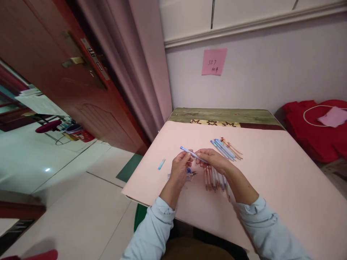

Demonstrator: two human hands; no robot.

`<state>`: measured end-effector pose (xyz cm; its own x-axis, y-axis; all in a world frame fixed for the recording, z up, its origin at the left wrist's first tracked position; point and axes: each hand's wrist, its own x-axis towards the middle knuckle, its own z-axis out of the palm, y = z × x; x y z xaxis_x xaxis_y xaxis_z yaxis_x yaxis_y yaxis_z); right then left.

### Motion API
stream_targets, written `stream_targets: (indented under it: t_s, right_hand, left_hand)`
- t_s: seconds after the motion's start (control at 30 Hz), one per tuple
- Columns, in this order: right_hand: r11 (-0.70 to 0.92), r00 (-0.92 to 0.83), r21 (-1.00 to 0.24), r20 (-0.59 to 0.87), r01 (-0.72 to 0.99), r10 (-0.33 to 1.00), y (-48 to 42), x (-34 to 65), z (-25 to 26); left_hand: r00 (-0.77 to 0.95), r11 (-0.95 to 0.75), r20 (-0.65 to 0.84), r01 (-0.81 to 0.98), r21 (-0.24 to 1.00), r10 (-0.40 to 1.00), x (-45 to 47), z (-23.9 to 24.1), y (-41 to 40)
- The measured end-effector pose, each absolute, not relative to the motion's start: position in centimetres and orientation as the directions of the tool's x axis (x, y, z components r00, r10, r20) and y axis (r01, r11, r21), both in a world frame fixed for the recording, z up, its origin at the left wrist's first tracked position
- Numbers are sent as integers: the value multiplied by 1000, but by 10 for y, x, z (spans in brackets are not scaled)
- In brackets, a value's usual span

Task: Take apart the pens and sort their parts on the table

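L hand [180,164] & R hand [214,159] are gripping pen [185,148] above table [271,177], prob. adjusting it, next move prob. needing steady alignment.

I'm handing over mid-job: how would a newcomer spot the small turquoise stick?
On the pink table, find the left hand, which grips a pen. The turquoise stick lies to that hand's left, toward the table's left edge. Unlike the blue pens bunched beyond the right hand, it is short and lies alone.
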<state>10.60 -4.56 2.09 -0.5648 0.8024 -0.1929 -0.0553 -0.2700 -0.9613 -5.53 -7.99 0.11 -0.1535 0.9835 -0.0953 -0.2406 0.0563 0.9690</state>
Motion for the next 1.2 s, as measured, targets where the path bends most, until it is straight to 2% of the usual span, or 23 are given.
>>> stream_targets:
  t_s: [0.07, 0.13, 0.17, 0.2, 0.27, 0.33, 0.43, 0.57, 0.63, 0.77, 0.9, 1.2]
  right_hand:
    - [-282, -545, -956, -192, -86, 816, -46, 111, 15]
    - [-293, -471, -946, -198, -136, 860, -44, 118, 9]
    - [-294, -427, -942, -201, -164, 882, -42, 122, 5]
    - [-292, -390, -937, -201, -190, 898, -40, 125, 3]
    - [-283, -344, -930, -192, -235, 919, -35, 130, -2]
    - [-281, -330, -923, -189, -261, 925, -32, 131, -6]
    - [-310, -340, -910, -209, -276, 917, -32, 129, -10]
    - [-333, -334, -899, -232, -285, 913, -36, 127, -12]
    - [-323, -322, -903, -227, -285, 919, -37, 126, -12]
    - [-310, -321, -905, -213, -292, 923, -38, 126, -12]
    - [-304, -319, -907, -207, -293, 925, -39, 126, -12]
    - [-282, -285, -917, -201, -281, 937, -40, 128, -6]
  left_hand:
    - [-265, 30, -33, -14, 999, 964, -79, 0, -73]
    - [-459, -53, 205, 323, 945, 865, -117, -1, -66]
    - [-490, -40, 306, 482, 875, 816, -137, -2, -64]
    - [-486, 34, 328, 597, 802, 810, -156, -5, -64]
    - [-461, 218, 226, 726, 652, 858, -186, -12, -68]
    - [-415, 266, 179, 801, 536, 892, -198, -20, -75]
    - [-293, 172, 146, 824, 540, 945, -195, -27, -89]
    - [79, -172, 173, 750, 638, 982, -184, -18, -101]
    - [184, -256, 179, 713, 653, 967, -182, -13, -105]
    - [150, -208, 144, 711, 672, 978, -183, -9, -106]
    - [156, -196, 120, 742, 641, 980, -186, -11, -105]
    - [87, -155, 164, 869, 469, 983, -192, -9, -107]
